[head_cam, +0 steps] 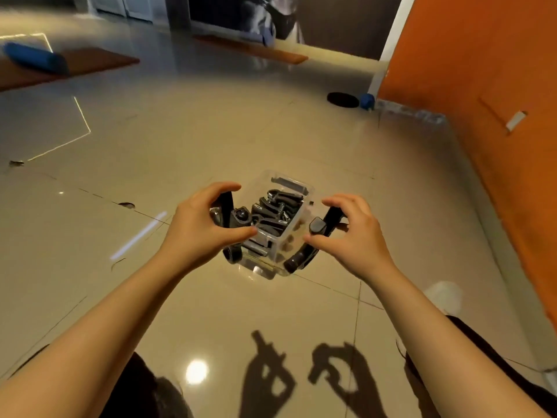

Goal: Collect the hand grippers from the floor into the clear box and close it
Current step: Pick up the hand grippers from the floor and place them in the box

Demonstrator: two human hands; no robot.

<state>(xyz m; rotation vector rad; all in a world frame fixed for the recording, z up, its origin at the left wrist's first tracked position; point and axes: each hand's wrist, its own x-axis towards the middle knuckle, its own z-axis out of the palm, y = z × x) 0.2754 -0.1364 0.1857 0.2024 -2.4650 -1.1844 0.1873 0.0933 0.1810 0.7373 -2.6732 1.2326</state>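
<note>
A clear box [303,220] stands open on the tiled floor at the centre, with several black hand grippers [275,211] piled inside. My left hand [196,227] grips a black hand gripper [225,205] at the box's left side, its lower handle sticking out below my thumb. My right hand [355,236] grips another black hand gripper [319,228] at the box's right side, one handle hanging down beside the box wall. Both hands hover at about rim height. No lid is in sight.
An orange wall [482,86] runs along the right. A black disc [343,99] and a blue ball [368,101] lie at its far corner. A blue roll [36,59] rests on a brown mat [99,60] at far left. My knees frame the bottom edge.
</note>
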